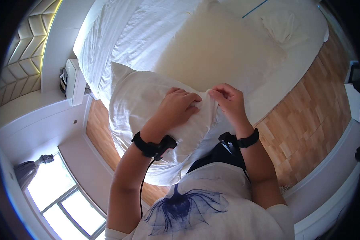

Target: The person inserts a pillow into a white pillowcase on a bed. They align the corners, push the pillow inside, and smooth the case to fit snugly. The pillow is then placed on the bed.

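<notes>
Pillow (134, 92) at the bed's (140, 30) near edge; left hand (180, 105) curls half-closed on it, grip unclear, right hand (227, 100) pinches its rim. Furry cream square (224, 44) atop the bed, wooden floor (308, 116) right, window (84, 212) off left.

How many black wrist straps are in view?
2: one black strap around the person's left wrist, another strap around the right wrist.

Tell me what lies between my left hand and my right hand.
In the head view, a short stretch of the white pillow lies between the left hand and the right hand; nothing else shows there.
</notes>
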`<state>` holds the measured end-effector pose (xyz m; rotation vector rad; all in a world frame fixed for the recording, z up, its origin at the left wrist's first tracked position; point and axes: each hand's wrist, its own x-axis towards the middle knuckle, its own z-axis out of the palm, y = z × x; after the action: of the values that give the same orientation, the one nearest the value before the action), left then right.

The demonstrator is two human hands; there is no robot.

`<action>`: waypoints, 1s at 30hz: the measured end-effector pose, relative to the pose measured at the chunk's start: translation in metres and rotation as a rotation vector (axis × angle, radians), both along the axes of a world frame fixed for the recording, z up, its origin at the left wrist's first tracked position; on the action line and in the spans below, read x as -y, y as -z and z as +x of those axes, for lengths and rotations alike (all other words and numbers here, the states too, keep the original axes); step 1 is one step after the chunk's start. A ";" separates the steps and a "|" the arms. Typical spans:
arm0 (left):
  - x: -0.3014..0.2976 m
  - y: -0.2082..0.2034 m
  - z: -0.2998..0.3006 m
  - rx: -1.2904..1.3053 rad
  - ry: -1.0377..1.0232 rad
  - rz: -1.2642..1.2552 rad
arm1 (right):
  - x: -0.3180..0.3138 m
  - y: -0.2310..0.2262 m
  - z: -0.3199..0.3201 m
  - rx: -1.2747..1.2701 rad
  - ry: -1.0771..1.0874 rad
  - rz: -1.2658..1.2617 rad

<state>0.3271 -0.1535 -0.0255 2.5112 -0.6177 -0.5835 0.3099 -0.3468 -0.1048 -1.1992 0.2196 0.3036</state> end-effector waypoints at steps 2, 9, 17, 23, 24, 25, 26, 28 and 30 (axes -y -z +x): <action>0.000 0.001 -0.001 0.020 -0.007 -0.024 | -0.004 0.011 0.001 -0.013 -0.114 -0.096; 0.003 0.013 -0.003 0.085 -0.041 -0.081 | -0.009 0.026 -0.016 -0.119 0.061 -0.038; 0.002 0.028 -0.013 0.250 -0.271 0.102 | -0.010 0.023 -0.019 -0.197 -0.169 0.086; -0.004 0.005 0.000 0.368 -0.129 0.406 | -0.016 0.023 -0.021 -0.063 -0.134 0.050; -0.009 0.004 0.002 0.295 -0.123 0.390 | -0.018 0.022 -0.022 -0.039 -0.110 0.036; -0.012 0.003 0.004 0.221 -0.116 0.374 | -0.019 0.025 -0.024 -0.035 -0.108 0.046; -0.012 0.004 0.003 0.229 -0.085 0.380 | -0.018 0.032 -0.027 -0.032 -0.105 0.056; -0.013 0.010 0.000 0.239 -0.029 0.392 | -0.014 0.028 -0.027 -0.098 -0.097 0.165; -0.012 0.010 -0.001 0.239 -0.002 0.417 | -0.006 0.019 -0.027 -0.231 -0.077 0.365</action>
<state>0.3263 -0.1413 -0.0359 3.0036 -0.6313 -0.4503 0.2833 -0.3412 -0.1236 -0.8115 0.3045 0.5274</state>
